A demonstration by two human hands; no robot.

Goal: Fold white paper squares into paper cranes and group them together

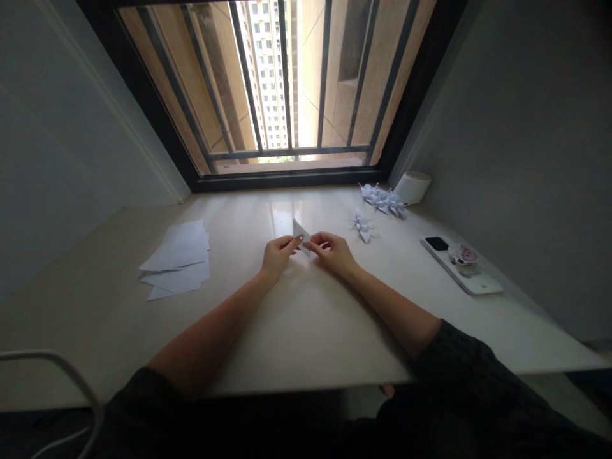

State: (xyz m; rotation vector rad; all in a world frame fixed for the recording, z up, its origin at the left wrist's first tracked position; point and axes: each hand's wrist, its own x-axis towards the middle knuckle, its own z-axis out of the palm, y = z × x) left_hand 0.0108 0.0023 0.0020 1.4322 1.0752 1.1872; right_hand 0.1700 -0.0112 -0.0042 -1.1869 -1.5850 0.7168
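Observation:
A small piece of folded white paper (300, 231) with a pointed top is held up above the white ledge, between both hands. My left hand (278, 257) pinches its left side, thumb in front. From the other side my right hand (333, 252) grips the paper's right edge between thumb and fingers. The fingertips behind the paper are partly hidden. To the right of my hands lie a few small folded paper pieces (364, 228), and farther back sits a larger cluster of folded white paper figures (382, 199).
Loose sheets of white paper (178, 258) lie in a pile at the left. A phone (463, 266) with a round grip lies at the right. A white roll (413, 187) stands in the back right corner. A pale cable (71, 370) curves at the lower left. A barred window (287, 182) closes the back.

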